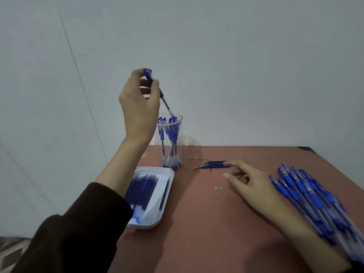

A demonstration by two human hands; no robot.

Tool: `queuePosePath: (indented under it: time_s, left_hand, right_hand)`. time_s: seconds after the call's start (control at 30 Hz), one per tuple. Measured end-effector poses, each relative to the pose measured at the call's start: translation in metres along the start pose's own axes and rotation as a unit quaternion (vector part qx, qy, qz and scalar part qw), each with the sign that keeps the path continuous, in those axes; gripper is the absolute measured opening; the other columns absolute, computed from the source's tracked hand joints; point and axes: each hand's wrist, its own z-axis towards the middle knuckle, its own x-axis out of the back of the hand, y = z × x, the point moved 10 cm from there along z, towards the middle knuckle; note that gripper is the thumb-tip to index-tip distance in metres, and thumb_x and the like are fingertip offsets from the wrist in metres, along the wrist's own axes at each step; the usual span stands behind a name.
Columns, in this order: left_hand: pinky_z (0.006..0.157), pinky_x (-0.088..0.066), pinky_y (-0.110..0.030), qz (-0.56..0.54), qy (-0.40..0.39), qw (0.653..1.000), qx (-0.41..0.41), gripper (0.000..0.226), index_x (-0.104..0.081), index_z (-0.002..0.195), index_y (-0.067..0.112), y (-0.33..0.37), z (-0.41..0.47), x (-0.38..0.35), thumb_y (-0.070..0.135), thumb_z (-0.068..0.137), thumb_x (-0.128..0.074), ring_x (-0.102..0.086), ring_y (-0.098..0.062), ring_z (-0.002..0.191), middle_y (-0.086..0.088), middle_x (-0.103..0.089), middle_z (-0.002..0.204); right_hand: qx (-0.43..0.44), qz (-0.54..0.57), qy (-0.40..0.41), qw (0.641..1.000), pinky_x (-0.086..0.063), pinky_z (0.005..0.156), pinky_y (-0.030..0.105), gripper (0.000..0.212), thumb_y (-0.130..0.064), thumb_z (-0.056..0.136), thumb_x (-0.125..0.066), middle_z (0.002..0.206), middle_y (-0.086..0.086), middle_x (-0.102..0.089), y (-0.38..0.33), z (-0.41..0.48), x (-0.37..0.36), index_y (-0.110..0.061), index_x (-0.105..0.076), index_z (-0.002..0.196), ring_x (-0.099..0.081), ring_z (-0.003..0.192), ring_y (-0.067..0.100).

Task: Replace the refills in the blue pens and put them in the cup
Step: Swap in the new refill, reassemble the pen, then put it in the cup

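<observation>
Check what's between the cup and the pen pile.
Head view: loose refills lie beside the cup, then the right hand, index fingertip on them, before the pen pile.

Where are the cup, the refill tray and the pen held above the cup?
cup point(178, 138), head view, clear side wall.
refill tray point(155, 168), head view, far rim.
held pen point(162, 94), head view, barrel below fingers.

Clear glossy plastic cup point(170, 142), smooth white plastic tray point(167, 174), matt reddish-brown worktop point(216, 223), dark cloth sleeve point(78, 229), pens point(307, 194) with see-through plastic barrels.
</observation>
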Motion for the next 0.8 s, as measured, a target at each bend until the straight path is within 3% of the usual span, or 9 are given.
queuePosePath:
  time_s: [0.1, 0.17, 0.3, 0.5, 0.63, 0.73, 0.8]
  left_hand:
    - [0.079, -0.052, -0.034, 0.094, -0.079, 0.992, -0.018, 0.026, -0.058, 0.115, 0.008, -0.017, 0.001, -0.024, 0.011, 0.090, -0.054, -0.062, -0.013, 0.075, -0.005, -0.064, 0.084]
    - [0.078, -0.051, -0.042, 0.156, -0.139, 0.978, -0.006, 0.034, -0.052, 0.124, 0.013, -0.029, -0.003, -0.039, 0.011, 0.090, -0.055, -0.062, -0.027, 0.077, -0.009, -0.067, 0.079]
    - [0.072, -0.051, -0.041, 0.284, -0.222, 0.932, 0.035, 0.028, -0.052, 0.114, 0.020, -0.053, -0.008, -0.055, 0.016, 0.086, -0.057, -0.061, -0.031, 0.082, -0.008, -0.070, 0.089]
    - [0.071, -0.049, -0.034, 0.337, -0.271, 0.899, 0.064, 0.017, -0.069, 0.098, 0.015, -0.065, -0.015, -0.064, 0.018, 0.088, -0.055, -0.063, -0.032, 0.083, -0.012, -0.070, 0.094]
    - [0.064, -0.046, -0.032, 0.322, -0.275, 0.904, 0.057, 0.025, -0.071, 0.092, 0.005, -0.058, -0.020, -0.065, 0.022, 0.091, -0.051, -0.064, -0.034, 0.080, -0.015, -0.071, 0.085]
    - [0.073, -0.042, -0.030, 0.272, -0.244, 0.931, 0.013, 0.026, -0.070, 0.106, 0.010, -0.036, -0.028, -0.063, 0.021, 0.093, -0.050, -0.057, -0.027, 0.103, -0.008, -0.071, 0.101]
    - [0.076, -0.035, -0.025, 0.249, -0.225, 0.941, -0.039, 0.026, -0.069, 0.109, 0.012, -0.014, -0.043, -0.063, 0.021, 0.094, -0.050, -0.049, -0.026, 0.111, -0.006, -0.070, 0.104]
  right_hand:
    - [-0.001, -0.007, -0.001, 1.000, -0.037, 0.065, 0.008, 0.020, -0.024, 0.084, -0.067, 0.081, -0.009, -0.064, 0.003, 0.001, 0.000, -0.038, -0.063, 0.098, -0.053, 0.070, -0.007]
    - [0.000, -0.015, -0.004, 1.000, -0.037, 0.067, 0.011, 0.019, -0.026, 0.085, -0.066, 0.081, -0.009, -0.064, 0.005, 0.001, 0.000, -0.038, -0.063, 0.099, -0.052, 0.072, -0.007]
    - [0.010, -0.034, -0.009, 0.999, -0.037, 0.066, 0.007, 0.018, -0.026, 0.085, -0.065, 0.079, -0.010, -0.063, 0.004, 0.003, -0.001, -0.037, -0.062, 0.099, -0.052, 0.075, -0.007]
    - [0.020, -0.041, 0.015, 0.999, -0.036, 0.066, 0.003, 0.020, -0.021, 0.085, -0.065, 0.076, -0.010, -0.063, 0.003, 0.005, 0.008, -0.038, -0.061, 0.095, -0.052, 0.075, -0.008]
    - [0.005, -0.084, 0.042, 0.996, -0.037, 0.063, 0.009, 0.018, -0.021, 0.087, -0.063, 0.079, -0.006, -0.063, 0.008, 0.010, 0.027, -0.032, -0.066, 0.100, -0.052, 0.072, -0.001]
    - [-0.025, -0.213, 0.075, 0.974, -0.035, 0.065, 0.028, 0.017, -0.022, 0.087, -0.060, 0.076, -0.007, -0.060, 0.021, 0.013, 0.050, -0.023, -0.069, 0.101, -0.047, 0.077, 0.012]
    - [-0.064, -0.299, 0.067, 0.950, -0.032, 0.066, 0.030, 0.017, -0.023, 0.087, -0.059, 0.071, -0.009, -0.055, 0.034, 0.012, 0.063, -0.021, -0.068, 0.100, -0.039, 0.082, 0.014]
